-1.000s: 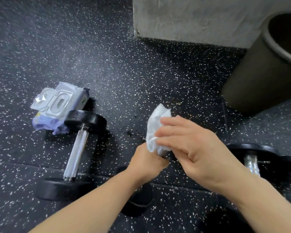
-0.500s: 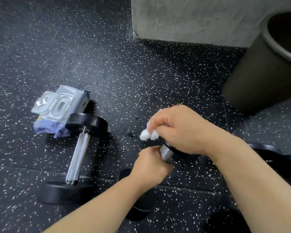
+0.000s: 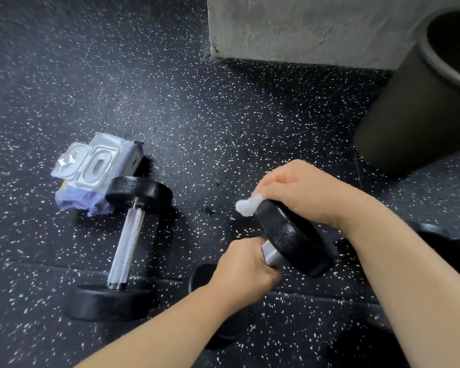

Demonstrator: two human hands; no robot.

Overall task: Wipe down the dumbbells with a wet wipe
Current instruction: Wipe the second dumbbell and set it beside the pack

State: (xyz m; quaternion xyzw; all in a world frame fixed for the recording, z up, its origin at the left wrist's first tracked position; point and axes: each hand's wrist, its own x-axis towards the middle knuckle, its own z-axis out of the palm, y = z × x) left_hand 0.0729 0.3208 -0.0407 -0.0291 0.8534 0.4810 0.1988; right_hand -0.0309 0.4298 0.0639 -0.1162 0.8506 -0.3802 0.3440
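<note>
My left hand [image 3: 243,266] grips the chrome handle of a black dumbbell [image 3: 292,237], holding it tilted off the speckled floor. Its far head points up and away, and its near head is partly hidden under my left forearm. My right hand [image 3: 303,189] presses a crumpled white wet wipe [image 3: 247,206] against the top edge of that far head. A second dumbbell [image 3: 126,245] lies on the floor to the left, untouched. Part of a third dumbbell [image 3: 449,240] shows behind my right forearm.
A wet wipe pack [image 3: 91,172] with its flip lid open lies against the far head of the left dumbbell. A dark round bin [image 3: 420,107] stands at the right. A grey concrete block [image 3: 303,27] rises at the back.
My right hand bunched the unfolded wipe and moved it from the handle to the far head's top edge. The held dumbbell tipped so that head now shows fully.
</note>
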